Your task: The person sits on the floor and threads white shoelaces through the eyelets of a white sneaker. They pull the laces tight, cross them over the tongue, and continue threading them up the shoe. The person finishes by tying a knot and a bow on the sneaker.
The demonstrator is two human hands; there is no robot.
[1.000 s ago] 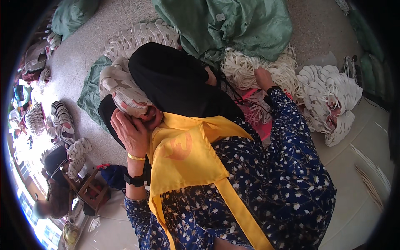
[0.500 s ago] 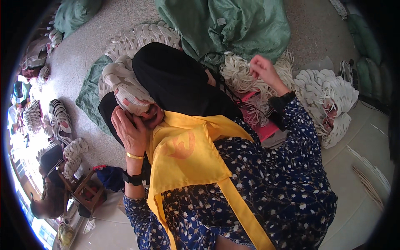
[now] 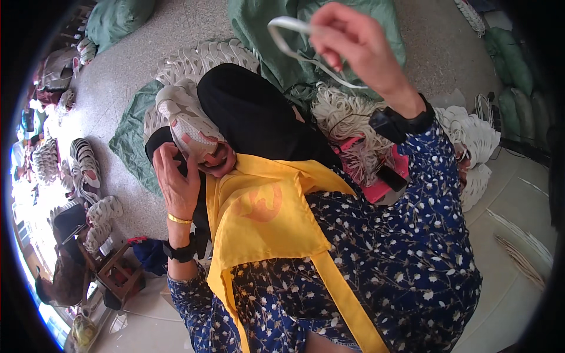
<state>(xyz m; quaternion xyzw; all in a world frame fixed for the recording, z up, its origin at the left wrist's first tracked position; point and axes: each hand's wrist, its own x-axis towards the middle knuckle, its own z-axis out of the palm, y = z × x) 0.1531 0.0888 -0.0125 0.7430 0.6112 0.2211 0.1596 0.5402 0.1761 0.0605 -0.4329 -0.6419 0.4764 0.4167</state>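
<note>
A white shoelace (image 3: 287, 52) hangs in a loop from my right hand (image 3: 356, 50), its fingers pinched on it, raised high over the green sacking. A beige and white shoe upper with pink patches (image 3: 194, 132) rests against my black-clothed knee. My left hand (image 3: 176, 182) is closed on the near edge of this upper, beside its collar; some of its fingertips are hidden. More beige uppers (image 3: 206, 56) lie in a row beyond my knees. To the right of my legs is a heap of white shoelaces (image 3: 347, 112).
A pink tray (image 3: 379, 191) with laces and a dark flat object (image 3: 391, 177) sits at my right side. Bundled white uppers (image 3: 471, 132) lie farther right. Green sacking (image 3: 253, 23) spreads ahead. Stacked uppers (image 3: 85, 162) and a small wooden stool (image 3: 120, 273) stand on the left.
My right hand has risen from above the lace heap up and forward, and a white shoelace now shows in it. My left hand stays at the shoe upper.
</note>
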